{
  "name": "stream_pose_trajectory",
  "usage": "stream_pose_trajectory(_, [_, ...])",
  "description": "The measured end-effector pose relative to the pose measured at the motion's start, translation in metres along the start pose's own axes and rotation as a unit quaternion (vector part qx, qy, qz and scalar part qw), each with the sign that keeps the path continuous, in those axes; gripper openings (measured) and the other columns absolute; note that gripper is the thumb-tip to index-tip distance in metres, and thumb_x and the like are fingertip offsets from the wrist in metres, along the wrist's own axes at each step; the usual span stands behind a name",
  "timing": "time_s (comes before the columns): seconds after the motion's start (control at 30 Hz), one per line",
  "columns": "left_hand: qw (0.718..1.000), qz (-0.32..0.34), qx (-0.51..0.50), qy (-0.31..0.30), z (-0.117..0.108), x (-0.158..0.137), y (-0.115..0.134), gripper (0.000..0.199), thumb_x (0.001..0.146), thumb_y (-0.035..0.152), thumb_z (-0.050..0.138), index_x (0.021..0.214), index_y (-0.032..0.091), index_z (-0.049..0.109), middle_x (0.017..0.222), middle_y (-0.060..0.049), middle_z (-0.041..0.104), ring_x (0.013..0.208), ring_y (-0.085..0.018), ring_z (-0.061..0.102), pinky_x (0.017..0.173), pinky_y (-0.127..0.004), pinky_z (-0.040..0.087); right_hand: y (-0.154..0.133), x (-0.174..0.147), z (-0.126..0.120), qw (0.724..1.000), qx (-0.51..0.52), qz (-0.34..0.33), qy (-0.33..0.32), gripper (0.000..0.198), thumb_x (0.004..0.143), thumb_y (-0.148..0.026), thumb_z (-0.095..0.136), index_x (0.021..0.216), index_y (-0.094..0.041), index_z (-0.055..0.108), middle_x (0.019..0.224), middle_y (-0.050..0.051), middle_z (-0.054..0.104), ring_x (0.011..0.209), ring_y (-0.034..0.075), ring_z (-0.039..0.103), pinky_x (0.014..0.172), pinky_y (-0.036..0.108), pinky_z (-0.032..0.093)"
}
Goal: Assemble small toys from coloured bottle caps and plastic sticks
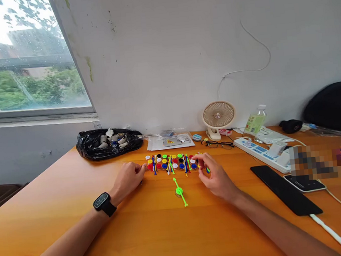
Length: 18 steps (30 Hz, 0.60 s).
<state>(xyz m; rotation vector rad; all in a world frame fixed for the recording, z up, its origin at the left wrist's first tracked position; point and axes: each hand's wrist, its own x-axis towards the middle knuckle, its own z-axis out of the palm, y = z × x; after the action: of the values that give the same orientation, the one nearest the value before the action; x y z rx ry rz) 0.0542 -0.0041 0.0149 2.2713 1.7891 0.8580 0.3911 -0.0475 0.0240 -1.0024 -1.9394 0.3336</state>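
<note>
A row of small round discs in red, yellow, blue, white, black and green lies across the table, with bundles of coloured arrow-shaped pieces [170,165] between the groups. Closer to me, a single green arrow spinner [179,191] sits on a round base, pointing away and slightly left. Beside the row's left end my left hand [129,179] rests with its fingers curled closed; whatever is inside them is hidden. At the right end, my right hand [216,176] hovers close to the discs, thumb and forefinger bent and apart. Part of the row is covered by that hand.
Behind the row are a black plastic bag [85,150], a flat packet [156,143], glasses [217,144] and a small fan [218,115]. To the right lie a power strip [259,151], a bottle [255,123], a black phone [285,189] and white cables.
</note>
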Motion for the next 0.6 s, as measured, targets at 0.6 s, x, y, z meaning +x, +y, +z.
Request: stream_pose_trajectory(0.6, [0.961, 0.185, -0.157, -0.131, 0.005, -0.020, 0.033, 0.052, 0.107, 0.047, 0.046, 0.069, 0.018, 0.066, 0.065, -0.003, 0.062, 0.060, -0.013, 0.049, 0.060, -0.028, 0.037, -0.034, 0.004, -0.019, 0.782, 0.580, 0.204, -0.098, 0.040, 0.066, -0.012, 0.082, 0.100, -0.024, 0.064, 0.086, -0.001, 0.037, 0.071, 0.011, 0.033, 0.061, 0.019, 0.039])
